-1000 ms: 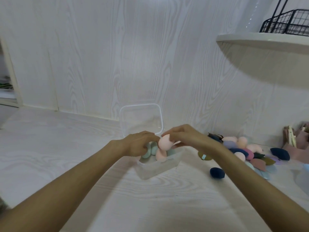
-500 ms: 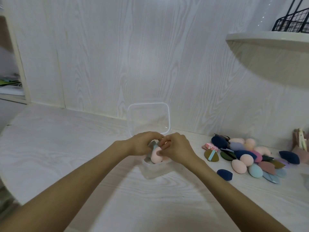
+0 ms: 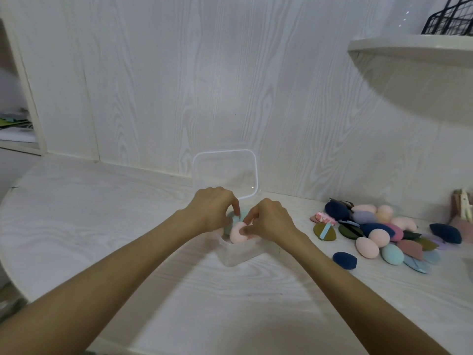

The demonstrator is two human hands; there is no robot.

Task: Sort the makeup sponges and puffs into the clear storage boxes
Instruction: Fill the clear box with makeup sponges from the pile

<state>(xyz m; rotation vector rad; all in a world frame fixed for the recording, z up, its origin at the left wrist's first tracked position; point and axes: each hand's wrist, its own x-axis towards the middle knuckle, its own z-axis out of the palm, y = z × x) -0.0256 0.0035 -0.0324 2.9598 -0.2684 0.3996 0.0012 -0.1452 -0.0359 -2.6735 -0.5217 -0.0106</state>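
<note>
A clear storage box [image 3: 238, 254] stands at the table's middle, its hinged lid [image 3: 225, 172] raised against the wall. Inside lie a pink egg sponge [image 3: 236, 234] and teal sponges [image 3: 234, 216]. My right hand [image 3: 268, 220] pinches the pink sponge and presses it down into the box. My left hand [image 3: 213, 210] rests over the box's left side, a finger on a teal sponge. To the right lies a pile of sponges and puffs [image 3: 378, 229]: navy, pink, teal, olive and mauve.
A single navy sponge [image 3: 344, 260] lies apart in front of the pile. A curved shelf [image 3: 409, 49] with a black wire basket [image 3: 450, 19] hangs at the upper right. Brown items [image 3: 462, 213] sit at the far right edge. The table's rounded edge runs along the left.
My right hand has carried the pink sponge from above the box's rim down into the box. The left hand stays on the box. The view has shifted left.
</note>
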